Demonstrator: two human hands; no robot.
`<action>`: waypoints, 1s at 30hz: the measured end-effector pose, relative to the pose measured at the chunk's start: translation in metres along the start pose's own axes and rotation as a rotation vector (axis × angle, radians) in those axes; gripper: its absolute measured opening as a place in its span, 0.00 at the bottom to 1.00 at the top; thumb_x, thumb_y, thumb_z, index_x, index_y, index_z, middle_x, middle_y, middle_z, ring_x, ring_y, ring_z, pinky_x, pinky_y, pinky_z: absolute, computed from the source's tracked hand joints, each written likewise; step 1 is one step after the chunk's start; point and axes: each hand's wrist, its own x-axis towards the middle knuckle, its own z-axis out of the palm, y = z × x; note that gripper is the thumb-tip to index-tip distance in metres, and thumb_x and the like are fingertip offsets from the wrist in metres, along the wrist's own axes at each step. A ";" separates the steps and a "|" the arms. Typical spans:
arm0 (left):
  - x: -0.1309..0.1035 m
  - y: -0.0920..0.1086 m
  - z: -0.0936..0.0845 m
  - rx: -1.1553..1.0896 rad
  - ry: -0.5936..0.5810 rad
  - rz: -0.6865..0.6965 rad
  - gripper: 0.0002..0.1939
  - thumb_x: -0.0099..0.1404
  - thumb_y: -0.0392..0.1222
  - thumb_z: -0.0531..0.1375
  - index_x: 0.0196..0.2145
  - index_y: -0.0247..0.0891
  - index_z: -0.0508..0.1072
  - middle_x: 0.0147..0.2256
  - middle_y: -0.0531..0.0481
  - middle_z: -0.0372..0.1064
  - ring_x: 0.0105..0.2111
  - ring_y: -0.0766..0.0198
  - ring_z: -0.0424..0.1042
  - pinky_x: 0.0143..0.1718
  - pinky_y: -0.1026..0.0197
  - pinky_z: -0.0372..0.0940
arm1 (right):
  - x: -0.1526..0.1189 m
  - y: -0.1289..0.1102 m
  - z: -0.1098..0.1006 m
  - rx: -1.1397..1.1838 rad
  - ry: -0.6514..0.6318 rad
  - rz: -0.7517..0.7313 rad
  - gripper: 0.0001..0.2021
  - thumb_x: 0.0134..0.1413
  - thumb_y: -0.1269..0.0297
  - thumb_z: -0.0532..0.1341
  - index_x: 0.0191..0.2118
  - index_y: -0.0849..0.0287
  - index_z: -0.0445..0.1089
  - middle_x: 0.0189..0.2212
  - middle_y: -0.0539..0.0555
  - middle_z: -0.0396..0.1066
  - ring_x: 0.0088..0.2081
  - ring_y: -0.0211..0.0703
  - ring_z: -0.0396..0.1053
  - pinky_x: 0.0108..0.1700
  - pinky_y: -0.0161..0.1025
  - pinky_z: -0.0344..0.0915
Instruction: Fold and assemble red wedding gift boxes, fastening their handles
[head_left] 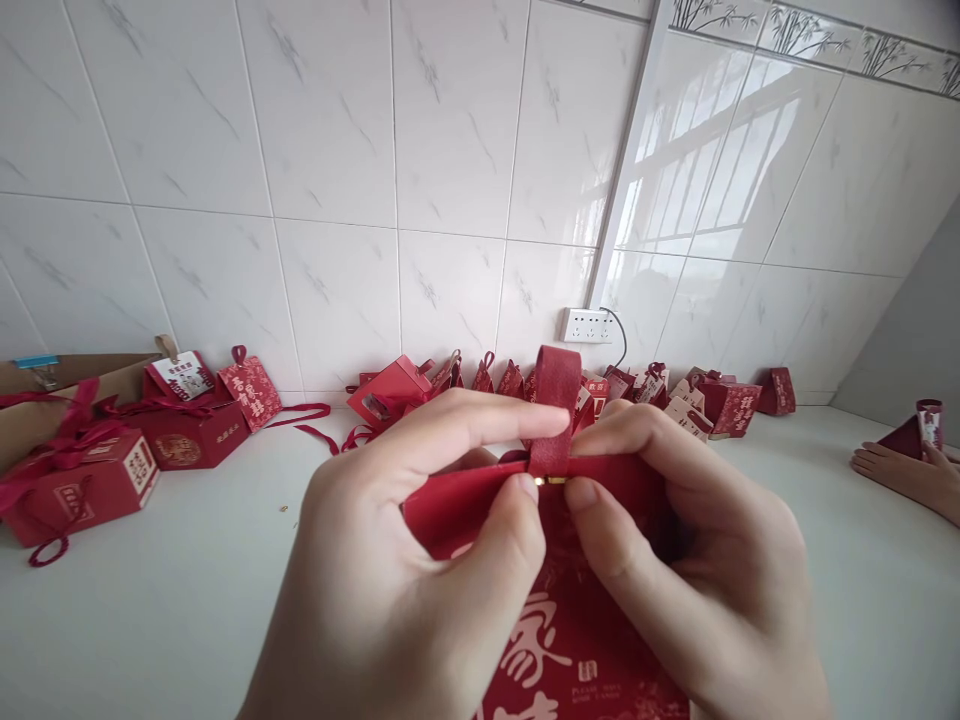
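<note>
Red box [574,625]: held between both hands
Left hand [420,530]: pinching its top edge, finger across the strap [558,385]
Right hand [690,530]: pinching that edge too
Gold fastener [555,481]: I see it between the thumbs

The left hand [382,570], low in the middle of the frame, is bare. The right hand [739,580], low and right of the middle, is bare too. Both have smooth fingers [465,424] and short, round thumbnails [583,491].
</note>
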 end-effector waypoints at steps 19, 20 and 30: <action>0.002 0.004 0.005 -0.233 0.004 -0.182 0.11 0.58 0.37 0.60 0.37 0.46 0.79 0.38 0.52 0.78 0.45 0.52 0.77 0.36 0.60 0.79 | -0.001 -0.004 -0.002 -0.048 0.035 -0.014 0.05 0.56 0.69 0.59 0.29 0.55 0.68 0.19 0.46 0.65 0.16 0.32 0.58 0.15 0.28 0.55; 0.001 0.004 0.005 -0.234 0.004 -0.181 0.11 0.58 0.37 0.60 0.37 0.46 0.79 0.38 0.52 0.78 0.45 0.52 0.77 0.36 0.60 0.79 | -0.001 -0.005 -0.002 -0.055 0.037 -0.011 0.05 0.56 0.70 0.59 0.29 0.55 0.68 0.19 0.46 0.65 0.17 0.32 0.58 0.15 0.28 0.55; -0.001 0.008 0.007 -0.265 0.087 -0.222 0.25 0.58 0.37 0.63 0.53 0.52 0.70 0.41 0.54 0.76 0.36 0.60 0.78 0.31 0.66 0.76 | -0.002 -0.004 0.000 0.013 0.095 0.028 0.05 0.57 0.67 0.60 0.30 0.54 0.68 0.21 0.47 0.65 0.17 0.33 0.58 0.16 0.30 0.55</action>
